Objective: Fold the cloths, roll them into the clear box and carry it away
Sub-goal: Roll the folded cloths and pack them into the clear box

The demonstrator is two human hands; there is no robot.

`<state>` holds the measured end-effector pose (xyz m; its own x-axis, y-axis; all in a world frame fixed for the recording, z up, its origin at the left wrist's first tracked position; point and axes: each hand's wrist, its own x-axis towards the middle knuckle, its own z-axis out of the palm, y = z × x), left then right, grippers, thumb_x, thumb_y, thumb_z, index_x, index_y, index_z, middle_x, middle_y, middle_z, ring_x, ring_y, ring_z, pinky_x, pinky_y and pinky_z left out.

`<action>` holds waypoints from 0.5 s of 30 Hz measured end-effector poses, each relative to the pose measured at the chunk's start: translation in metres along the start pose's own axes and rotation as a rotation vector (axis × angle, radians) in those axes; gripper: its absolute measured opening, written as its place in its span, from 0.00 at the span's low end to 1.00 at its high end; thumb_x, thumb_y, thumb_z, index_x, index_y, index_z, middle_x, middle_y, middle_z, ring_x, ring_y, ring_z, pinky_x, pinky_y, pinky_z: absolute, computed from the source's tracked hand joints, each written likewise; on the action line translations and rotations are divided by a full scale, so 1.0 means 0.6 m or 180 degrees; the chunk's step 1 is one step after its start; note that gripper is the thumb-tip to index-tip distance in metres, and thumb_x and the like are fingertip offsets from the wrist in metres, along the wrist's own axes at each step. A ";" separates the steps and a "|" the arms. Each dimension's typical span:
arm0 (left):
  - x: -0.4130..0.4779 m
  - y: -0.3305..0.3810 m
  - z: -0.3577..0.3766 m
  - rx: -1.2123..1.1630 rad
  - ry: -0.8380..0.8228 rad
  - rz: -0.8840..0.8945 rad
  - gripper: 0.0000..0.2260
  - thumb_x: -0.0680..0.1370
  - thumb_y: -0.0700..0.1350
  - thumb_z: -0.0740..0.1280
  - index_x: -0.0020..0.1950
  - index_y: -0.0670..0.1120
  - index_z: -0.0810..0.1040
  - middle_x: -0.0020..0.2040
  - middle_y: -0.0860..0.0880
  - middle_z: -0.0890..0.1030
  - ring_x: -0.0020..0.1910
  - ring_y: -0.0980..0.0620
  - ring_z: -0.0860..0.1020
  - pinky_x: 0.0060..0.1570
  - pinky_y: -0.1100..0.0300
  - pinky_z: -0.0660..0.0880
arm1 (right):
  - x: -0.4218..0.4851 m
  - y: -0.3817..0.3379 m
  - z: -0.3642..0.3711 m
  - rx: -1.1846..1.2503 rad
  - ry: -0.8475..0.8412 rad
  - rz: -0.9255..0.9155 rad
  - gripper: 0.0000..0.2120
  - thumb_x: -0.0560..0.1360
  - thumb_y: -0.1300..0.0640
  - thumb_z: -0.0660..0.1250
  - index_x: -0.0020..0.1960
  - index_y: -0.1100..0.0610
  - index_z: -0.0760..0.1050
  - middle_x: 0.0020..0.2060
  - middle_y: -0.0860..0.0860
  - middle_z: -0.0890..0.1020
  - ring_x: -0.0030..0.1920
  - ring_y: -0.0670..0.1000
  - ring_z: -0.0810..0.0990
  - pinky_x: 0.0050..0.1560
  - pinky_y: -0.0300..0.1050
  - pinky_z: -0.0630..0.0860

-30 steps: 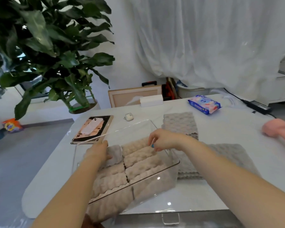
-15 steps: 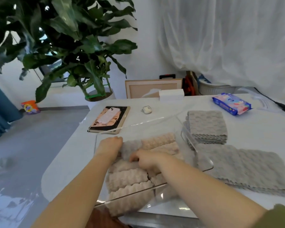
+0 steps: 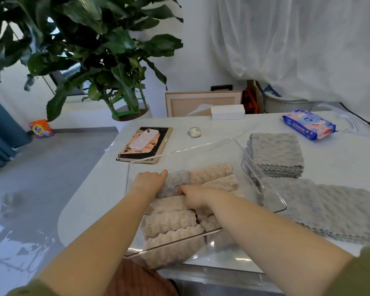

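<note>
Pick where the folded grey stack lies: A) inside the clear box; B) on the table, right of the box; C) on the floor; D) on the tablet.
B: the folded grey stack sits on the table outside the right wall of the clear box; only rolled cloths lie inside.

Open in the far half of the clear box [image 3: 179, 151], beyond the rolled cloths [image 3: 171, 221]. Blocked right by the stacked grey cloths [image 3: 273, 150], far left by the tablet [image 3: 156, 146].

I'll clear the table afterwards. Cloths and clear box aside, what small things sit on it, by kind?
Phone: 1
Tablet: 1
Earbud case: 1
White carton: 1
Wipes pack: 1
Total: 5
Cable at the right edge left out: unclear whether it rests on the table.
</note>
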<state>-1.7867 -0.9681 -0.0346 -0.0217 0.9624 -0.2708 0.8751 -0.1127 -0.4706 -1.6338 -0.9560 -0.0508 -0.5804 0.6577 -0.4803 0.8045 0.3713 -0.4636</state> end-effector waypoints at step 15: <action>-0.022 -0.029 -0.036 -0.1238 -0.0135 -0.0233 0.25 0.73 0.44 0.68 0.69 0.46 0.65 0.66 0.46 0.70 0.63 0.45 0.71 0.60 0.48 0.73 | -0.028 0.011 -0.018 0.0132 0.0881 -0.0219 0.14 0.74 0.68 0.56 0.55 0.60 0.74 0.56 0.57 0.77 0.56 0.58 0.75 0.56 0.52 0.74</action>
<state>-1.7911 -0.9734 -0.0046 -0.1037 0.9524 -0.2866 0.9881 0.0658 -0.1389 -1.6174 -0.9573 -0.0378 -0.5722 0.7878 -0.2279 0.7553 0.3979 -0.5208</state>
